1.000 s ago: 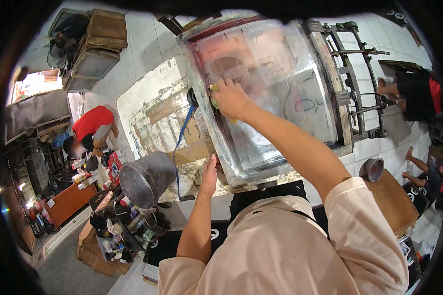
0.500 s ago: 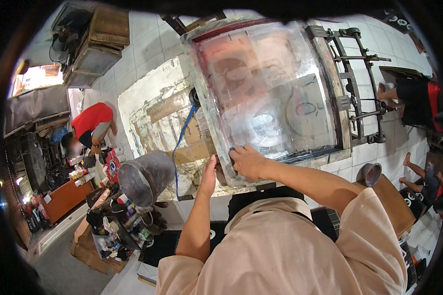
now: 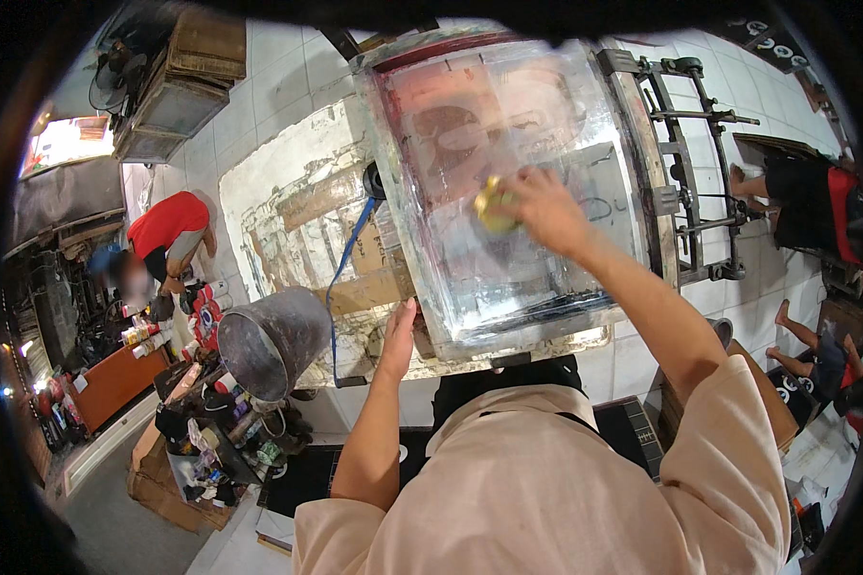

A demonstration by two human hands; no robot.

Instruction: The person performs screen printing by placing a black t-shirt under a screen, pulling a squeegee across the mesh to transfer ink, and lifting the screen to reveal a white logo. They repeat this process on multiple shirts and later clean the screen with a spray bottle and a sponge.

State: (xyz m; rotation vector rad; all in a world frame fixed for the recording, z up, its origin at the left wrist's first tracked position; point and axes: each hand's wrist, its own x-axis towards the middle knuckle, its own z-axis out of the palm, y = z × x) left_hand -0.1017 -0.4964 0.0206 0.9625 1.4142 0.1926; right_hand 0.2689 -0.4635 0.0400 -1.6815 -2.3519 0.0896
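A large screen-printing frame (image 3: 410, 251) lies on the work table, its mesh wet-looking and shiny with reddish and grey areas. Over the middle of the mesh, my right hand (image 3: 549, 213) grips a yellowish sponge (image 3: 497, 205), slightly blurred by motion. The fingers wrap its right side and hide part of it. My left hand (image 3: 399, 337) is held upright beside the frame's near left corner, fingers stretched and holding nothing. Whether it touches the frame's edge, I cannot tell.
A dark bucket (image 3: 276, 343) stands left of the table, near a blue strap (image 3: 351, 251). Metal clamp hardware (image 3: 676, 163) runs along the frame's right side. One person in red (image 3: 171, 225) bends at the far left; others sit at the right. Cluttered items (image 3: 223, 431) fill the lower left.
My right hand has moved from the frame's near left corner up and right onto the mesh, the yellowish sponge now visible in it. My left hand stays nearly in place.
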